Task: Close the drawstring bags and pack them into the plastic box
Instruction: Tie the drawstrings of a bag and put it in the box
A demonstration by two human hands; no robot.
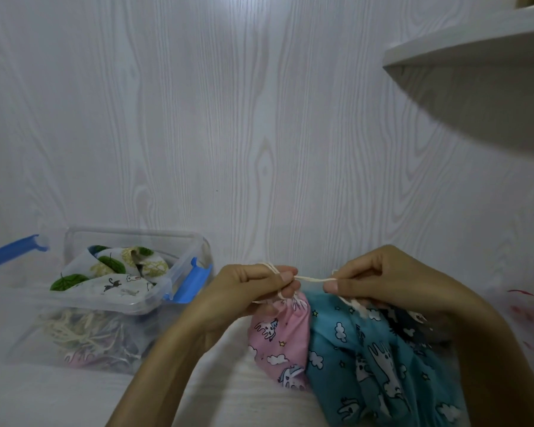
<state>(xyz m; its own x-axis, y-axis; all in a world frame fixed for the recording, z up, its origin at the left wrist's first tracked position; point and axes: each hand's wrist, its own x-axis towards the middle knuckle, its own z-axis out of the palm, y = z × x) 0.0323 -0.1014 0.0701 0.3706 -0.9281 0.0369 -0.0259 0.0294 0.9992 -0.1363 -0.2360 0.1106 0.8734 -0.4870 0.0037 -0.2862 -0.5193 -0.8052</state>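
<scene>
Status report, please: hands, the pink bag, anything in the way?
Left hand and right hand both pinch the cream drawstring, taut between them. Pink bag gathered at its neck, not yet in the plastic box. Blue bag lies alongside.

My left hand [253,288] and right hand [379,277] were bare, with no rings, gloves or watch on them. My forearms were uncovered as far as the view reached, no sleeve showing. My nails were short and plain, the thumbnails without polish
</scene>
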